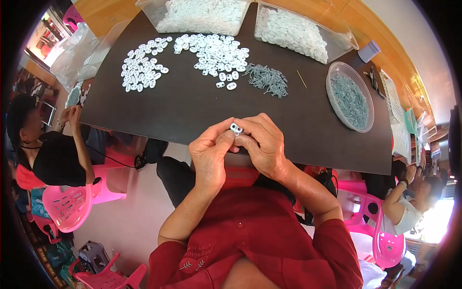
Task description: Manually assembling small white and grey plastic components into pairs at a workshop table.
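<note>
Both hands meet just over the near edge of the dark table. My left hand [211, 149] and my right hand [262, 144] pinch one small white oval plastic piece [236, 128] between thumbs and fingers. Two dark holes show in its face. Beyond them lies a loose pile of similar white pieces [216, 53], with a few single ones at its near side. Another spread of white pieces [139, 67] is farther left. Right of the main pile is a heap of small grey-green screw-like pins [269, 81]. Whether a pin sits in the held piece is hidden by my fingers.
Two clear bins [202, 32] of white pieces stand along the far edge. At the right are a round tub [331, 91] of grey-green pins, a lilac cup [369, 51] and pliers [374, 82]. A thin yellow stick [301, 79] lies nearby. People sit at both sides on pink chairs [72, 207].
</note>
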### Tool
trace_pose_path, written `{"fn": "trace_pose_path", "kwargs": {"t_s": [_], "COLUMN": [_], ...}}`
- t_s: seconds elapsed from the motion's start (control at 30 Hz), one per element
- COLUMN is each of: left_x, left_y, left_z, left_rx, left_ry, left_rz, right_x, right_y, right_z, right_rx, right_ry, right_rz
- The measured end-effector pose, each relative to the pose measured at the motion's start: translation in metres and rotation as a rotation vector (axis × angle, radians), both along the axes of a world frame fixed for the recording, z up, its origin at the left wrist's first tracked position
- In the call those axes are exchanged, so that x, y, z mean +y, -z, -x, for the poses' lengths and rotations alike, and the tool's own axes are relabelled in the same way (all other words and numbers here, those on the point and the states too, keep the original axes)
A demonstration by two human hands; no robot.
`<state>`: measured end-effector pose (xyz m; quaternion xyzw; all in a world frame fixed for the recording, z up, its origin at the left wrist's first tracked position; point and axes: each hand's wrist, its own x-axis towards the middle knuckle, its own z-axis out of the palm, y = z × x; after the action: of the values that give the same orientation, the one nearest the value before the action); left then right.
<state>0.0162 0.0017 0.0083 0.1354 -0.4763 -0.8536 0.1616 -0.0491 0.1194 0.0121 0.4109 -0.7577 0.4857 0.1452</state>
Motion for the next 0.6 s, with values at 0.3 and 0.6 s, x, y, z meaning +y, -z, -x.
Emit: {"fn": "trace_pose_path", "kwargs": {"t_s": [0.3, 0.6], "left_x": [-0.002, -0.010], "left_y": [0.009, 0.001], "left_z": [0.000, -0.005], "left_rx": [0.100, 0.138], "left_ry": [0.009, 0.066], "left_rz": [0.163, 0.305], "right_x": [0.001, 0.005], "right_y": [0.000, -0.002], "right_z": [-0.002, -0.009], "right_rx": [-0.046, -0.283], "right_ry": [0.036, -0.038], "right_rz": [0.041, 0.119]}}
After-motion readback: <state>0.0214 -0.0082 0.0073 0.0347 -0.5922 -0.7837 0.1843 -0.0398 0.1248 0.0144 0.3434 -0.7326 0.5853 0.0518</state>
